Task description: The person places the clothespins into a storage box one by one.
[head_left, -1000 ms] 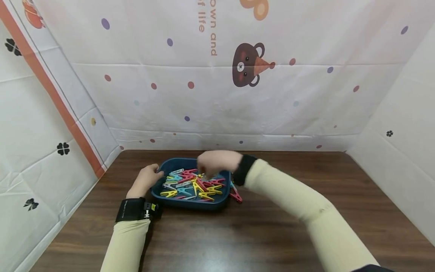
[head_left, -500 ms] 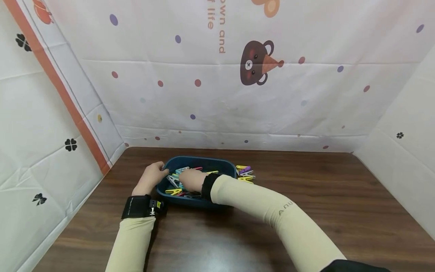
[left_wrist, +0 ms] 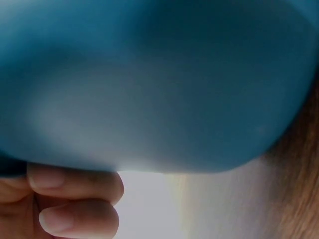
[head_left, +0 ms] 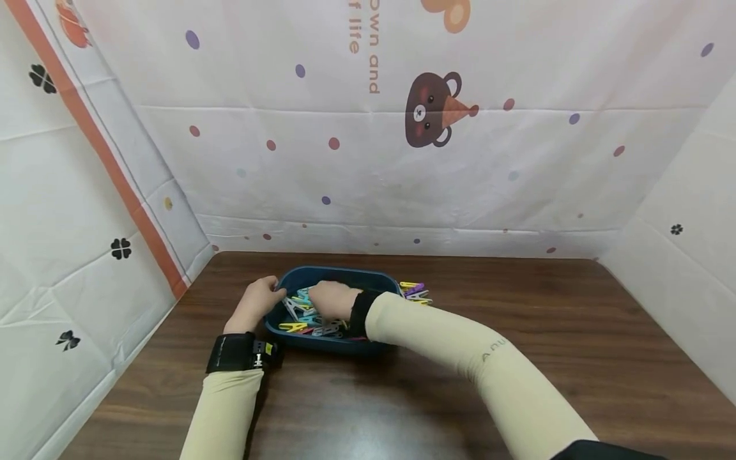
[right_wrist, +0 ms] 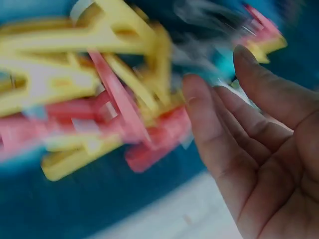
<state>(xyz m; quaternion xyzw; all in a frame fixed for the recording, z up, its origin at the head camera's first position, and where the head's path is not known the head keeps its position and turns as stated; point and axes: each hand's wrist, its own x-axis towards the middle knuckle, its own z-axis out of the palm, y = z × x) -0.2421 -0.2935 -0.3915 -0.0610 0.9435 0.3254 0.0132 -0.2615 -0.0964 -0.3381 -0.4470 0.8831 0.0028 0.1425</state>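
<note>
A dark blue plastic basin (head_left: 368,276) stands near the back of the table, holding several coloured clothespins (head_left: 299,313). At its left end my left hand (head_left: 254,305) grips the rim. In the left wrist view, curled fingers (left_wrist: 79,219) lie against the basin's edge (left_wrist: 174,124). My right hand (head_left: 332,300) reaches down into the basin among the clothespins. The right wrist view shows its thumb and forefinger apart with nothing between them, beside blurred yellow clothespins (right_wrist: 70,40) and pink ones (right_wrist: 159,134). The head view hides its fingertips.
More clothespins (head_left: 415,291) lie on the table just right of the basin, partly behind the right forearm. The brown wooden table (head_left: 517,300) extends to the right and front. A patterned white sheet (head_left: 259,172) hangs behind it.
My right hand has gone from above the basin's right half down into its middle, shifting slightly right over the last half second. The left hand stays at the rim. The head view has shifted.
</note>
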